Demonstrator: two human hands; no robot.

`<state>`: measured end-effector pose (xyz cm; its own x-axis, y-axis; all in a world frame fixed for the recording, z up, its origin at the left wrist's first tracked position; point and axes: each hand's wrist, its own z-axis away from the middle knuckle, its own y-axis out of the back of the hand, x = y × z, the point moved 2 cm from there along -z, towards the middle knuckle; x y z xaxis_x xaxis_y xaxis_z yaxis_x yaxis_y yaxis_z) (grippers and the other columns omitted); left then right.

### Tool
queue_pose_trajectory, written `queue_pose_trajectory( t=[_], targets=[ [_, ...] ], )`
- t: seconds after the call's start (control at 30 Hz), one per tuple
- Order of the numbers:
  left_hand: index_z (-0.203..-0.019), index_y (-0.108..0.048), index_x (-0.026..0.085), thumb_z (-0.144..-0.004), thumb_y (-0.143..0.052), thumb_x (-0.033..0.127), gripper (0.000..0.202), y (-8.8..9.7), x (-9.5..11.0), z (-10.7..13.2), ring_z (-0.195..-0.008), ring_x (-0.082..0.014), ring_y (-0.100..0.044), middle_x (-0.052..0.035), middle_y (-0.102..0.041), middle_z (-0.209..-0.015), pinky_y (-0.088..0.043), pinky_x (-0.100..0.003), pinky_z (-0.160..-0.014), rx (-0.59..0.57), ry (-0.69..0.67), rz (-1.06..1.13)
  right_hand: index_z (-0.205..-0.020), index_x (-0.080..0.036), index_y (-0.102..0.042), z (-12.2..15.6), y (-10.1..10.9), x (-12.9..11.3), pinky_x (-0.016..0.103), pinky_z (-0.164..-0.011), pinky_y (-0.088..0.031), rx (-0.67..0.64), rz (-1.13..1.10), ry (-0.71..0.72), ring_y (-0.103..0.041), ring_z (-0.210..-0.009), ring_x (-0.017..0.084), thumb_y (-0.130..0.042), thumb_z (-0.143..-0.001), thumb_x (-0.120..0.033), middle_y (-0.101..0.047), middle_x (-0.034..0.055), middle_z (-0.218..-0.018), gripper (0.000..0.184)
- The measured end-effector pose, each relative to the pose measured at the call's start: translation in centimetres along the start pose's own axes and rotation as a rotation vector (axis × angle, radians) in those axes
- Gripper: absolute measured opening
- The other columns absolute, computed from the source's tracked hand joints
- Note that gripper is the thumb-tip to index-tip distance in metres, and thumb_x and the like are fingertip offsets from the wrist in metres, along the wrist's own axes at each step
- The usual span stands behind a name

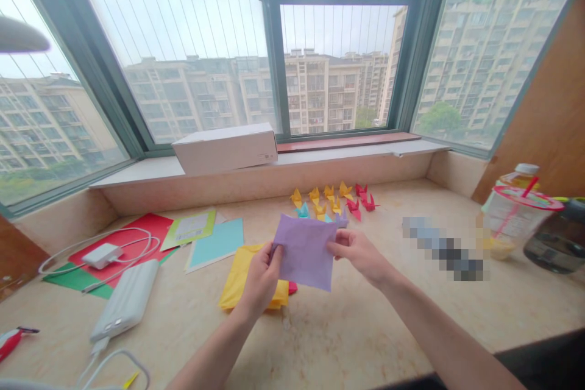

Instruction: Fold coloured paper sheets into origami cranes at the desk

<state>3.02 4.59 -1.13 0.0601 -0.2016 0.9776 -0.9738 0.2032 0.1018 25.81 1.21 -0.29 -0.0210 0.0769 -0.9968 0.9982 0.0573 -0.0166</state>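
A square sheet of purple paper [305, 253] is held up above the counter between my two hands. My left hand [264, 273] pinches its left edge, and my right hand [354, 251] pinches the right edge near the upper corner. Under my left hand lies yellow paper [235, 280], partly covered by the hand and the purple sheet. A bit of red paper [292, 287] peeks out below the sheet. Behind it stand several small folded paper cranes: yellow cranes [314, 197], red cranes [353, 208], a blue one [303, 211] and a purple one [341, 219].
At left lie a white power bank [128, 298], a charger [102, 255] with cable, red paper [146, 228] and blue paper [223, 242]. A white box [226, 149] sits on the sill. At right stand a plastic cup [514, 219] with straw and a blurred-out object [443, 250].
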Motion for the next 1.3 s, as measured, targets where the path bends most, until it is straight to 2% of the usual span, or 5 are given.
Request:
queue_pose_trajectory(
  t=[0.17, 0.37, 0.63, 1.1, 1.3],
  targets=[
    [-0.1, -0.068, 0.014, -0.082, -0.066, 0.053, 0.043, -0.7, 0.1, 0.3, -0.08, -0.0229, -0.068, -0.0073, -0.075, -0.088, -0.054, -0.032, -0.074, -0.092, 0.093, 0.19, -0.09, -0.015, -0.074, -0.1, -0.2, 0.1, 0.031, -0.079, -0.049, 0.133, -0.243, -0.017, -0.067, -0.08, 0.019, -0.083, -0.069, -0.046, -0.075, 0.0068, -0.086, 0.039],
    [-0.112, -0.067, 0.015, -0.08, -0.069, 0.051, 0.048, -1.0, 0.2, 0.3, -0.08, -0.0224, -0.07, -0.0087, -0.075, -0.093, -0.055, -0.034, -0.075, -0.216, 0.163, 0.306, -0.085, -0.016, -0.073, 0.0, -0.5, -0.4, 0.027, -0.07, -0.047, 0.182, -0.306, -0.004, -0.064, -0.071, 0.016, -0.081, -0.069, -0.048, -0.073, 0.0045, -0.079, 0.036],
    [-0.099, -0.074, 0.015, -0.079, -0.071, 0.052, 0.043, -0.2, 0.0, -0.1, -0.082, -0.0224, -0.069, -0.0061, -0.076, -0.086, -0.052, -0.029, -0.076, -0.067, 0.107, 0.207, -0.086, -0.015, -0.072, 0.1, -0.6, 0.0, 0.028, -0.07, -0.045, 0.047, -0.086, 0.047, -0.062, -0.071, 0.015, -0.073, -0.077, -0.054, -0.072, 0.0031, -0.079, 0.04],
    [-0.078, -0.067, 0.012, -0.084, -0.062, 0.058, 0.047, -0.9, 0.3, 0.5, -0.059, -0.0132, -0.055, -0.0014, -0.063, -0.066, -0.04, -0.022, -0.057, -0.123, 0.049, 0.157, -0.071, -0.018, -0.07, -0.1, -1.0, 1.8, 0.029, -0.048, -0.039, 0.294, -0.1, 0.026, -0.055, -0.05, 0.019, -0.059, -0.078, -0.065, -0.063, 0.0035, -0.054, 0.048],
    [-0.079, -0.065, 0.013, -0.089, -0.052, 0.057, 0.048, -0.2, 0.9, -0.1, -0.058, -0.0141, -0.056, -0.0026, -0.063, -0.066, -0.042, -0.022, -0.053, -0.061, -0.068, -0.065, -0.121, -0.018, -0.06, -0.4, -1.0, 2.2, 0.026, -0.05, -0.037, 0.273, -0.071, 0.099, -0.049, -0.048, 0.015, -0.07, -0.075, -0.058, -0.058, -0.0043, -0.054, 0.063]
  ],
)
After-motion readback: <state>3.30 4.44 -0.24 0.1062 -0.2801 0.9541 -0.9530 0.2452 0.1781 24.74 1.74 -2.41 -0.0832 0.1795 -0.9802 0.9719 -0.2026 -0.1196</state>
